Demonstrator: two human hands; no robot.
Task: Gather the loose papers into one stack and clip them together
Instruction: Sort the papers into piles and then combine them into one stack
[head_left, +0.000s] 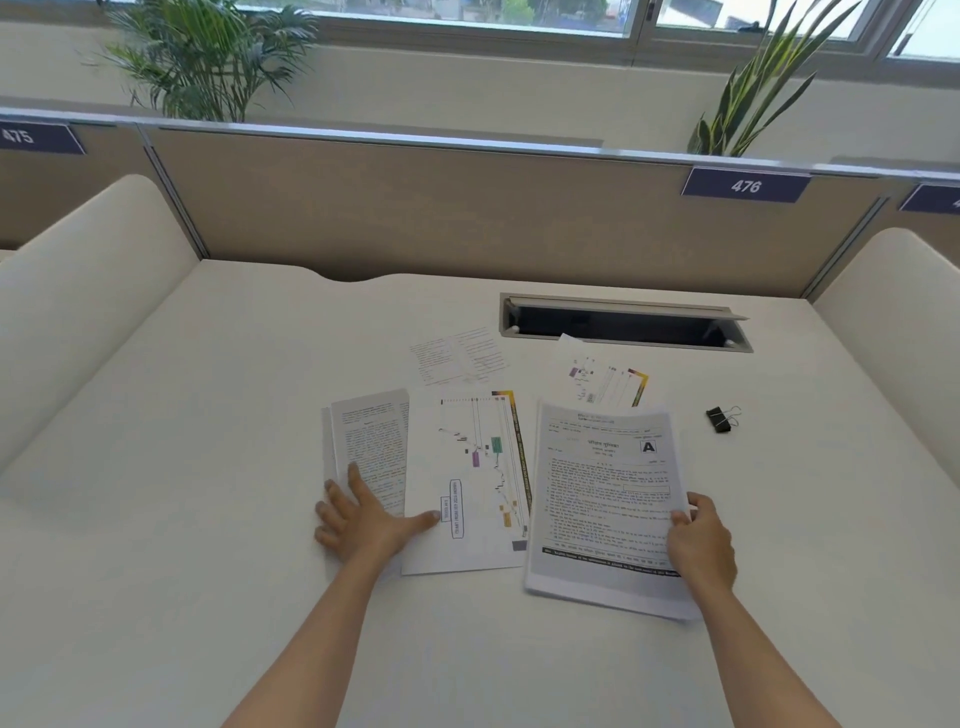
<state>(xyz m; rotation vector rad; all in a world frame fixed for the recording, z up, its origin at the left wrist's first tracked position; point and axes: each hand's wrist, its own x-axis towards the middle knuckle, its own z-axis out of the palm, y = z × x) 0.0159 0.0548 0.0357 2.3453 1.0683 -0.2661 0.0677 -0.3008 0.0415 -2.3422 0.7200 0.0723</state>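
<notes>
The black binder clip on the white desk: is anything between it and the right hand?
Nothing visible. The black binder clip lies alone on bare white desk, beyond the right hand, which grips the text sheets.

a dark purple rectangular plate (746, 185) on the beige partition's top rail reads "476" in white. a second such plate (40, 136) at far left reads "475". the white printed booklet (608, 499) under the right hand carries a bold boxed "a" near its top right; its remaining print is too small to read.
</notes>
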